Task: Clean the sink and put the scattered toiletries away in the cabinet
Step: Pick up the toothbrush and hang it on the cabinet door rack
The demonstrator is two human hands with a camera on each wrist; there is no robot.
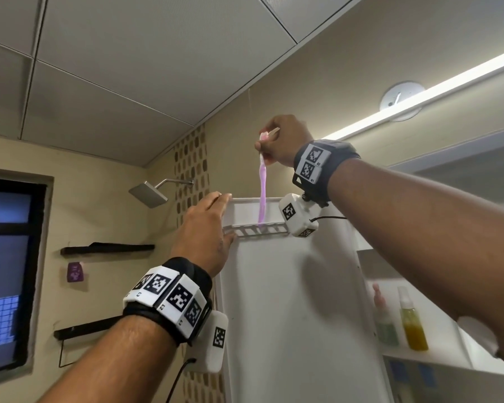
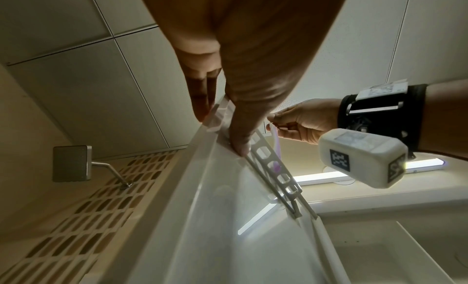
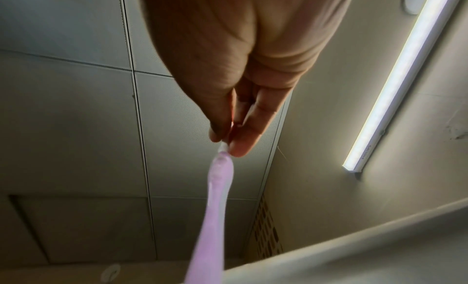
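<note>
Toothbrush [image 1: 262, 196] in door rack [image 1: 259, 230] slot

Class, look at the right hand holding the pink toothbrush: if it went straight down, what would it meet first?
Probably the slotted rack on the cabinet door; the pink toothbrush pinched by the right hand already reaches a slot.

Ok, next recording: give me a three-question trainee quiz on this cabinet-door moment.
1. True or false: the pink toothbrush hangs handle-down, its lower end at a slot of the slotted holder rail.
2. Which hand steadies the cabinet door? A) left B) right
3. Fill in: the right hand pinches the toothbrush near its ____ end.

Key
1. True.
2. A: the left hand lies flat against the door's top corner.
3. Head; its fingertips close just above the handle.
</note>
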